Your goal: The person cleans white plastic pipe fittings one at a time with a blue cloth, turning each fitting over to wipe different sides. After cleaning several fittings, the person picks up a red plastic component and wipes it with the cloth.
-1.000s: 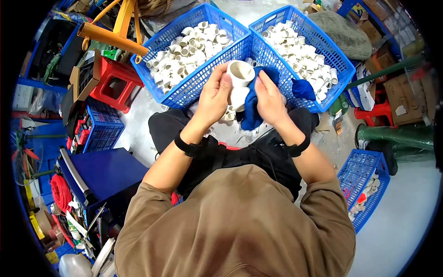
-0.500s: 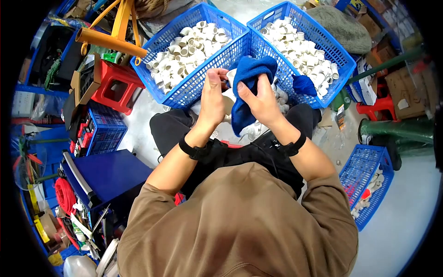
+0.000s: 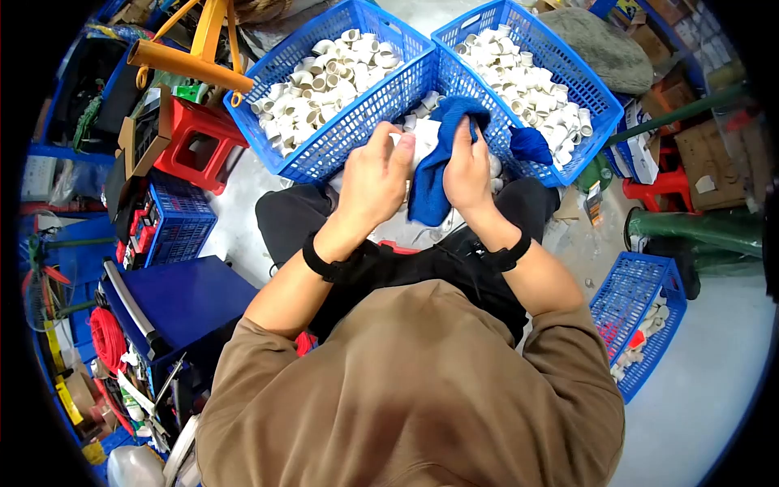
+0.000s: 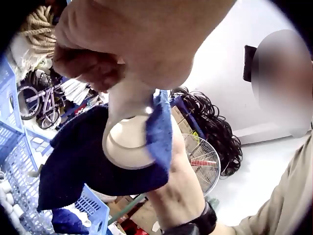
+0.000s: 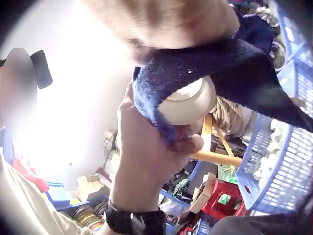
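Note:
Between the hands is a white pipe fitting (image 3: pixel 425 140), its round mouth facing the camera in the left wrist view (image 4: pixel 128 142). The left hand (image 3: pixel 372 180) grips its left side with curled fingers. A blue cloth (image 3: pixel 432 188) wraps the fitting's right side, and the right hand (image 3: pixel 470 174) pinches the cloth against it, thumb on top. In the right wrist view the cloth (image 5: pixel 166 81) curves round the fitting (image 5: pixel 188 105), and its loose part hangs away to the right.
Two blue crates (image 3: pixel 292 166) (image 3: pixel 602 154) full of white fittings stand ahead, a second blue cloth (image 3: pixel 530 145) over the right one's near edge. A red stool (image 3: pixel 195 150) and orange metal frame (image 3: pixel 191 66) are at left; a smaller blue crate (image 3: pixel 656 345) is at right.
The fitting's open mouth, facing up a second ago, no longer shows in the head view. The cloth moved up round the fitting, and the left hand's fingers closed again on its side.

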A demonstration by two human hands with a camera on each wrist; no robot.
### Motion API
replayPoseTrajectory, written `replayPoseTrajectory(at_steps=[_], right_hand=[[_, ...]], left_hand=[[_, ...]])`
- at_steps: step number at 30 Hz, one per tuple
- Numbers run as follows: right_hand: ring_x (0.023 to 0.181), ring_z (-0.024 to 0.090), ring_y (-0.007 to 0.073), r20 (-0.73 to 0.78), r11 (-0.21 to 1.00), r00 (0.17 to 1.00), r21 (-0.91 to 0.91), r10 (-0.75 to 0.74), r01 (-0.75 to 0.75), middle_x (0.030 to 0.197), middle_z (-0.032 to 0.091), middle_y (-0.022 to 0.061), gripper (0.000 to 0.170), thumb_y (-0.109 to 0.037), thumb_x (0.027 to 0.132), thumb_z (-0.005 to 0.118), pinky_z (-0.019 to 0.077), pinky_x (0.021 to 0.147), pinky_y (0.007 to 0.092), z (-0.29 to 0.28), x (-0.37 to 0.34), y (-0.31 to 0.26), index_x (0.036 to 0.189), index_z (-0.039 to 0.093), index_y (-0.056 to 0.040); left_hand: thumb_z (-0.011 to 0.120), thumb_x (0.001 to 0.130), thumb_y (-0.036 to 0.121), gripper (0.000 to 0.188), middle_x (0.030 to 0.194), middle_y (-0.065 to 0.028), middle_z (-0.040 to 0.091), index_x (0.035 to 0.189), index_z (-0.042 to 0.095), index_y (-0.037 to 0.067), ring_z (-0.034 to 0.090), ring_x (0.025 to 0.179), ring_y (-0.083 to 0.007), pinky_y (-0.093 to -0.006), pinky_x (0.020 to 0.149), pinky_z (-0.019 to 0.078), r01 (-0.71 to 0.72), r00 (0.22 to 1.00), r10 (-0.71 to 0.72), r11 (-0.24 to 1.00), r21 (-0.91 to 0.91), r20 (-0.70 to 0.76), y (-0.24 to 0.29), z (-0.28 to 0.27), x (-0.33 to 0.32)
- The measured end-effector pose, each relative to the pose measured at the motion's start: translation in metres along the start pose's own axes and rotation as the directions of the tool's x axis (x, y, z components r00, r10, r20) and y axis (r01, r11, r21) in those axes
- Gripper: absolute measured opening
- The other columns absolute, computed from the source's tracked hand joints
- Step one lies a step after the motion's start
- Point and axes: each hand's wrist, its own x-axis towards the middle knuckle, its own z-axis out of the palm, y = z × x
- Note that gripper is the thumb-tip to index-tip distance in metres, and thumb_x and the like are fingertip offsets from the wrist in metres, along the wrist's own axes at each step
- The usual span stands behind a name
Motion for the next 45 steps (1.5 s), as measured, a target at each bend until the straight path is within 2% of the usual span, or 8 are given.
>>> replayPoseTrajectory(at_steps=[3, 7, 16, 26, 31, 36, 39, 45], right_hand=[[0.1, 0.062, 0.0282, 0.045, 0.903, 0.997, 0.423, 0.067, -0.08, 0.111, 0.065, 0.018, 0.042, -0.035, 0.106, 0.047, 0.0463, 0.091, 0.0367, -0.005, 0.01, 0.026, 0.121, 0.056, 0.0036], [0.106, 0.063, 0.029, 0.5, 0.959, 0.828, 0.017, -0.255, 0.284, 0.117, 0.064, 0.018, 0.054, -0.03, 0.084, 0.076, 0.0472, 0.093, 0.0378, -0.039, 0.009, -0.009, 0.125, 0.054, -0.0013], [0.082, 0.067, 0.0293, 0.857, 0.972, 0.515, -0.127, 0.009, 0.195, 0.088, 0.07, 0.0188, 0.047, -0.042, 0.084, 0.075, 0.0514, 0.078, 0.0388, -0.052, 0.034, -0.008, 0.102, 0.067, 0.0002], [0.085, 0.062, 0.0095, 0.609, 0.735, 0.747, 0.373, 0.267, -0.567, 0.095, 0.067, 0.0033, 0.039, -0.038, 0.102, 0.055, 0.0508, 0.08, 0.0272, -0.026, 0.009, 0.007, 0.113, 0.064, -0.0019], [0.119, 0.055, 0.025, 0.356, 0.987, 0.924, 0.127, -0.137, 0.097, 0.133, 0.054, 0.0156, 0.067, -0.049, 0.099, 0.057, 0.041, 0.103, 0.0351, 0.023, -0.025, 0.026, 0.137, 0.043, 0.0049], [0.09, 0.065, 0.0171, 0.347, 0.636, 0.832, 0.536, 0.433, -0.555, 0.101, 0.071, 0.0085, 0.055, -0.043, 0.102, 0.05, 0.0498, 0.086, 0.0332, 0.017, 0.0, 0.036, 0.117, 0.061, 0.0089], [0.082, 0.069, 0.0414, 0.707, 0.8, 0.689, -0.501, 0.158, 0.331, 0.093, 0.069, 0.0296, 0.042, -0.036, 0.1, 0.051, 0.053, 0.073, 0.0445, -0.015, 0.034, 0.053, 0.112, 0.066, 0.0012], [0.083, 0.061, 0.048, 0.504, 0.609, 0.819, -0.75, 0.274, 0.258, 0.083, 0.063, 0.03, 0.052, -0.042, 0.097, 0.055, 0.0483, 0.076, 0.052, -0.039, 0.039, 0.005, 0.079, 0.062, 0.0058]], left_hand=[[0.037, 0.105, 0.038, 0.044, 0.069, -0.0251, 0.06, 0.095, 0.057, 0.0, 0.062, 0.072, -0.0462, -0.0486, 0.063, 0.0452, -0.101, 0.995, 0.102, 0.995, -0.013, 0.024, -0.008, -0.009, 0.008], [0.039, 0.103, 0.038, 0.043, 0.067, -0.0233, 0.058, 0.091, 0.059, 0.001, 0.059, 0.071, -0.0452, -0.0498, 0.065, 0.0434, -0.024, 0.968, -0.005, 0.993, 0.112, 0.25, -0.004, -0.025, 0.021], [0.057, 0.093, 0.043, 0.043, 0.056, -0.0159, 0.058, 0.075, 0.065, 0.005, 0.059, 0.052, -0.0381, -0.0451, 0.05, 0.0455, -0.457, 0.83, 0.351, 0.874, 0.168, 0.433, -0.012, -0.024, 0.023], [0.047, 0.098, 0.045, 0.047, 0.053, -0.0146, 0.055, 0.094, 0.061, 0.001, 0.06, 0.051, -0.0344, -0.0407, 0.049, 0.0443, -0.366, 0.915, 0.373, 0.928, -0.072, 0.155, -0.026, -0.018, 0.011], [0.034, 0.104, 0.052, 0.058, 0.06, -0.0132, 0.055, 0.085, 0.052, 0.001, 0.059, 0.055, -0.0246, -0.0387, 0.055, 0.045, -0.164, 0.931, 0.127, 0.983, -0.081, -0.341, -0.035, 0.003, 0.029], [0.023, 0.108, 0.05, 0.065, 0.106, -0.01, 0.069, 0.12, 0.059, -0.003, 0.067, 0.097, -0.0201, -0.0331, 0.091, 0.0502, 0.049, 0.993, -0.108, 0.7, -0.712, -0.038, -0.054, 0.018, 0.02], [0.031, 0.105, 0.056, 0.062, 0.09, -0.0075, 0.069, 0.113, 0.06, 0.002, 0.065, 0.075, -0.0158, -0.0301, 0.069, 0.0525, 0.177, 0.95, -0.311, 0.583, -0.793, -0.017, -0.032, 0.019, 0.013], [0.053, 0.099, 0.047, 0.04, 0.074, -0.0006, 0.057, 0.107, 0.054, 0.009, 0.051, 0.058, -0.008, -0.0221, 0.05, 0.0381, 0.258, 0.901, -0.413, 0.753, -0.605, -0.13, -0.046, -0.016, 0.03]])
